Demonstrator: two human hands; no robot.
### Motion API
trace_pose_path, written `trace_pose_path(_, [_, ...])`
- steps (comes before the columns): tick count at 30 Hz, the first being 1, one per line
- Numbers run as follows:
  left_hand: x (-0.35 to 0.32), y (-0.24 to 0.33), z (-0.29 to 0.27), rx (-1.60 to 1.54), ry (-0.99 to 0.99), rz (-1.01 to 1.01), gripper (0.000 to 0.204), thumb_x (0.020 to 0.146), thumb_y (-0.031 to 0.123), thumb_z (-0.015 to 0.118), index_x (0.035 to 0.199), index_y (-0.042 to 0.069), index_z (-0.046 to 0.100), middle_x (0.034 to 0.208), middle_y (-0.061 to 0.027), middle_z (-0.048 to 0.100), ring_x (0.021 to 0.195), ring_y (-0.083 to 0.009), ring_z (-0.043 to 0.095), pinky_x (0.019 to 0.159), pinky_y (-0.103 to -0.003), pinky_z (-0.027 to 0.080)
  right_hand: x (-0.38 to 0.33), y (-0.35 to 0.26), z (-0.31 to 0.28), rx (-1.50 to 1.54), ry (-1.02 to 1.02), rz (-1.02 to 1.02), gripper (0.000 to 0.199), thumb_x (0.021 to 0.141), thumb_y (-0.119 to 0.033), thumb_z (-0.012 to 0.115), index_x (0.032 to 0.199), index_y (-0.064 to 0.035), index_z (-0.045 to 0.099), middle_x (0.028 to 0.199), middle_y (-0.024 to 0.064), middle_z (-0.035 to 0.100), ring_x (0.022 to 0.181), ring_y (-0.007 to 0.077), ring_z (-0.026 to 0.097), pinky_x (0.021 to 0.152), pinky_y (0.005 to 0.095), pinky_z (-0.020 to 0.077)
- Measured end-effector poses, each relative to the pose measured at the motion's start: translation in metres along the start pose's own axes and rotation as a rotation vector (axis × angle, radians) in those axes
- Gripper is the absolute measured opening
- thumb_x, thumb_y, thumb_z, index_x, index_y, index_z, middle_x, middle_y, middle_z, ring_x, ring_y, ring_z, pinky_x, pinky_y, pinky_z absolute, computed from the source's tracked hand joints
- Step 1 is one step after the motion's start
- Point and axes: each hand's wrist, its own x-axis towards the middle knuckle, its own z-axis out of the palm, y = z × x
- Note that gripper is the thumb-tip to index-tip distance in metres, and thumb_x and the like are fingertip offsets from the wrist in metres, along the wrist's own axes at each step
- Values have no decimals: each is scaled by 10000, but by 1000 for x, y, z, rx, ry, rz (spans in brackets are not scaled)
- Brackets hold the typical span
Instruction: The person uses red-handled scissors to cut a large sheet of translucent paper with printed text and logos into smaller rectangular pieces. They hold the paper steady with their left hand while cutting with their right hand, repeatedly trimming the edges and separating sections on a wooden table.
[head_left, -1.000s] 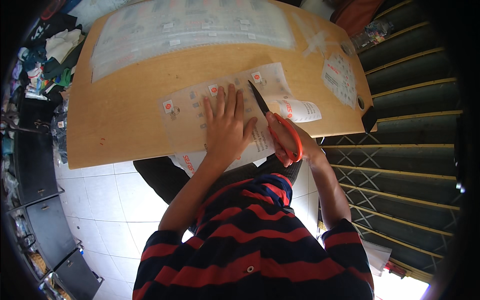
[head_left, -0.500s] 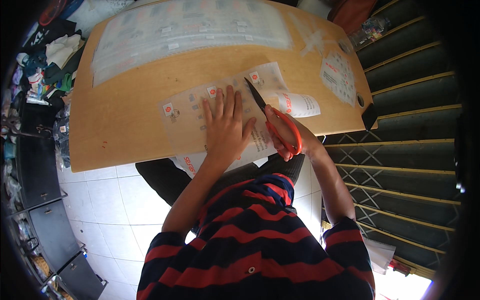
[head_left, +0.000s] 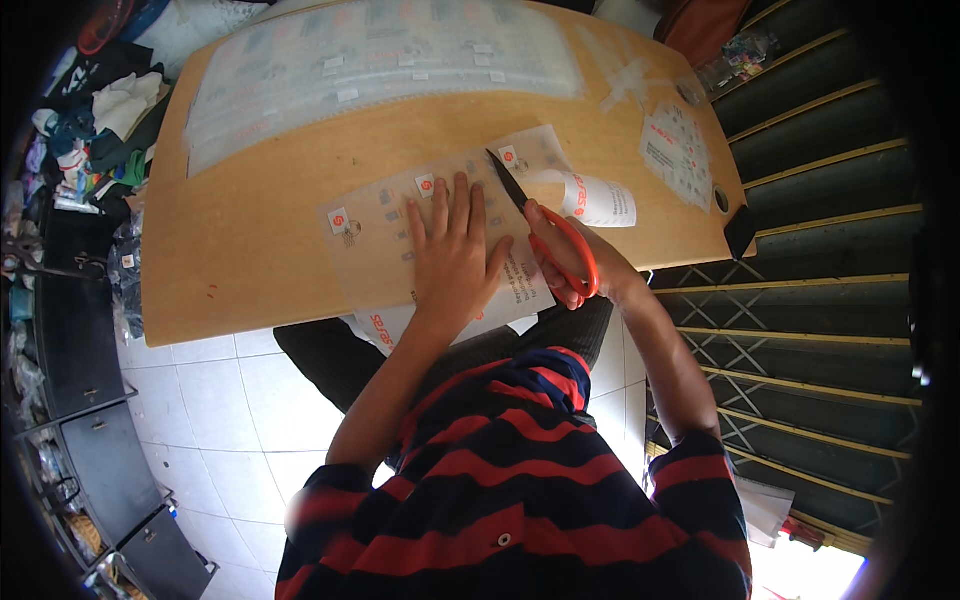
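Observation:
A translucent printed sheet (head_left: 375, 240) lies on the wooden table in front of me, its lower part hanging over the near edge. My left hand (head_left: 450, 240) rests flat on it, fingers spread. In my right hand (head_left: 590, 260) is a pair of scissors (head_left: 563, 252) with orange handles and dark blades. The blades point away from me and to the left, along the sheet's right part, near a small square printed mark (head_left: 509, 158). A white printed flap (head_left: 603, 202) curls out to the right of the blades. Whether it is still joined to the sheet is hard to see.
Large translucent printed sheets (head_left: 380, 65) cover the table's far side. A smaller printed piece (head_left: 678, 150) lies at the right end of the wooden table (head_left: 240, 240). Clothes and bags (head_left: 110, 120) are piled at the left. A dark folding gate (head_left: 800, 300) stands at the right.
My right hand and the scissors have shifted very slightly away and to the left. The white flap has moved a little with them. My left hand stays flat on the sheet.

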Motion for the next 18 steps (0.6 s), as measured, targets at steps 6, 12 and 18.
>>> trace_pose_path(6, [-1, 0, 0, 13, -1, 4, 706, 961, 461, 562, 1453, -38, 474, 1577, -201, 381, 1469, -412, 322, 1179, -641, 177, 4, -9, -3, -8, -1, -17, 729, 1010, -694, 338, 763, -25, 494, 449, 37, 428, 307, 160, 447, 305, 290, 375])
trace_pose_path(12, [0, 1, 0, 24, 0, 10, 695, 960, 457, 563, 1444, -35, 479, 1567, -204, 388, 1461, -410, 328, 1179, -639, 185, 6, -8, -5, 44, 0, -34, 696, 1010, -665, 403, 764, -22, 507, 440, 47, 420, 304, 163, 437, 297, 293, 365])
trace_pose_path(18, [1, 3, -2, 40, -36, 13, 705, 973, 465, 545, 1477, -17, 443, 1579, -208, 371, 1468, -421, 316, 1161, -658, 193, 12, 1, -9, 90, -13, -57, 703, 1003, -652, 441, 660, -40, 482, 439, 47, 418, 306, 162, 432, 300, 302, 359])
